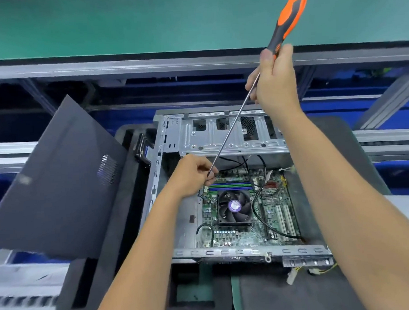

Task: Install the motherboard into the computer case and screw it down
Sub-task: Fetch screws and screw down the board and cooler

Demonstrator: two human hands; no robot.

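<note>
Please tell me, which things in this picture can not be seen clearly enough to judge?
- Head view: the screwdriver tip, and any screw on it, are hidden inside the left hand fingers.
- Head view: the motherboard mounting screws are too small to tell whether they are fitted.
- Head view: the right forearm covers the right wall of the computer case.
- Head view: the right hand hides the lower handle.

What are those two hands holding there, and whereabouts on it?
A long screwdriver. The right hand grips the lower end of its orange-and-black handle; the left hand pinches the shaft near the tip, above the motherboard.
</note>
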